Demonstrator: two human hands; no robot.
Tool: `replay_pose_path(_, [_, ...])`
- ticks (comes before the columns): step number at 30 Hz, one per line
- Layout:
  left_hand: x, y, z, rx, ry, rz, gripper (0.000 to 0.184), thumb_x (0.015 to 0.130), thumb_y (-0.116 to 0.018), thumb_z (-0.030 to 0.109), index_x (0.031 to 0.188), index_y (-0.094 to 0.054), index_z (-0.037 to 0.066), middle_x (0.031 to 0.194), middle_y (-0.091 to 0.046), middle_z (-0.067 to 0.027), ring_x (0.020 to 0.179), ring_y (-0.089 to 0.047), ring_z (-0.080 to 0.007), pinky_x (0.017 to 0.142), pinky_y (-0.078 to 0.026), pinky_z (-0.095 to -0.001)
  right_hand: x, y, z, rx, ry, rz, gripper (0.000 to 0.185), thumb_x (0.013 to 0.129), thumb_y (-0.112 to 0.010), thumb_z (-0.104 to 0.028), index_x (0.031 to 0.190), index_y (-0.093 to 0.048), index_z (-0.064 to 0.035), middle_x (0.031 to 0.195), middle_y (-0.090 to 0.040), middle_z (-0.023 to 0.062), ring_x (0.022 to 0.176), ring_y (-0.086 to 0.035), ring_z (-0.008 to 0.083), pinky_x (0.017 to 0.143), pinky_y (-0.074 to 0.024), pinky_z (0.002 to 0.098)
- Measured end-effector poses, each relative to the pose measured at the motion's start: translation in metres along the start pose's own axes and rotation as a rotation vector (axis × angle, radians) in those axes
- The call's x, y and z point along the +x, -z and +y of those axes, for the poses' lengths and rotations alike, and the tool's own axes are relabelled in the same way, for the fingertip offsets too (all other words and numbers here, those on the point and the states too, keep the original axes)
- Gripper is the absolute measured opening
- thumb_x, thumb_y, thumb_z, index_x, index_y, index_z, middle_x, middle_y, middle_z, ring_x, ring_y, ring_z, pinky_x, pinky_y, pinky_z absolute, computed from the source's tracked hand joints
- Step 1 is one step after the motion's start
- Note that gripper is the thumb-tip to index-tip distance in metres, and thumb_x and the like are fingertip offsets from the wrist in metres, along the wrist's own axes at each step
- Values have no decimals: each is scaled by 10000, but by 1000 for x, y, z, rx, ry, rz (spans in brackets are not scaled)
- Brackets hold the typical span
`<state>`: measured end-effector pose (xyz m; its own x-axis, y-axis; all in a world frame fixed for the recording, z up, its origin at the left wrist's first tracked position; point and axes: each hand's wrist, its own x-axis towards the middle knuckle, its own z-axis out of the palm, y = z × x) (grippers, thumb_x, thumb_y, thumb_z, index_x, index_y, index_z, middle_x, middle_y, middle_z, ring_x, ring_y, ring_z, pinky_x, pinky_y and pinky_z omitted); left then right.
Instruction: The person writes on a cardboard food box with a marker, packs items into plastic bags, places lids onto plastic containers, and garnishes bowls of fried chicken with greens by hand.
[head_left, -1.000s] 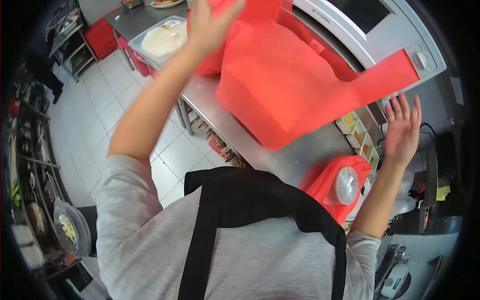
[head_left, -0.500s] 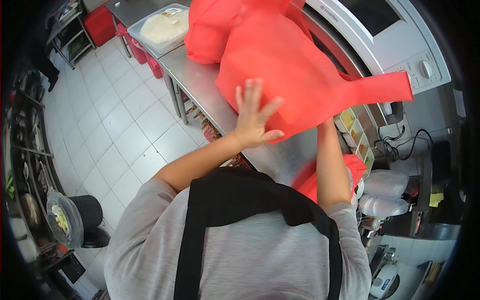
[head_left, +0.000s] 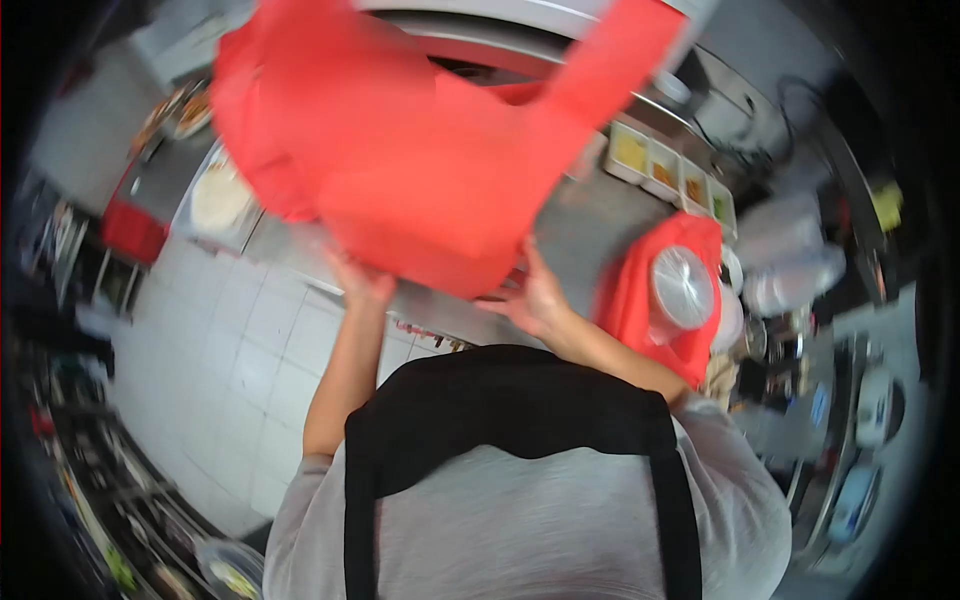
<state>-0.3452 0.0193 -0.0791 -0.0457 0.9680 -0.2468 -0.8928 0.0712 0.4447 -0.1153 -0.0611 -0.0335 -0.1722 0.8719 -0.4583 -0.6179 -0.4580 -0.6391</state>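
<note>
A large red cloth bag (head_left: 400, 170) with broad handles fills the upper middle, standing over the steel table and blurred by motion. At its lower left edge is my left hand (head_left: 368, 285), its fingers smeared and partly hidden against the fabric. My right hand (head_left: 538, 300) is at the bag's lower right corner, fingers spread and touching or very near it. Right of that hand lies a second red bag (head_left: 640, 270), with a clear round-lidded container (head_left: 684, 288) on it.
A row of small white food tubs (head_left: 660, 168) stands at the table's back right. On the left, a plastic tub of pale food (head_left: 220, 195) sits on the steel table (head_left: 590, 225). Stacked clear containers (head_left: 790, 240) are at the right, and a white appliance (head_left: 500, 12) is behind the bag.
My view has turned. My left hand has gone from spread on the bag's front to its lower left edge; my right hand has come out from behind it to the lower right corner.
</note>
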Motion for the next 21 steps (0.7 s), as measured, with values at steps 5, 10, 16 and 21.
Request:
replay_pose_path(5, [15,-28,10,39,65,36,749,853,-328,678,1366,-369,134,1423,-360,-91,1314,-321,-316,1063,-271,-529,23,-20,-5,146,108,-43,515,969,-331,-451,1411,-261,-195,1400,-375,77,1218,-450,283,960,-376,559])
replay_pose_path(10, [39,-37,9,63,51,125,747,843,-323,697,1339,-410,144,1414,-367,-81,1290,-356,-315,1046,-296,-543,55,-23,-18,201,169,-63,500,981,-311,-416,1422,-236,-193,1402,-375,67,1201,-467,282,949,-395,544])
replay_pose_path(16, [27,-40,0,158,-10,111,740,868,-311,678,1371,-345,137,1406,-356,-85,1284,-358,-304,1030,-327,-489,38,-7,-55,-94,90,219,618,940,-475,-357,1445,-188,-145,1430,-320,95,1129,-498,322,933,-421,490])
replay_pose_path(21, [6,36,-20,592,46,114,400,926,-474,430,1139,-493,91,987,-567,-47,912,-570,-218,760,-463,-334,-47,87,-112,-524,450,-66,390,894,-578,-227,1250,-509,-85,1144,-587,77,947,-591,164,815,-492,328])
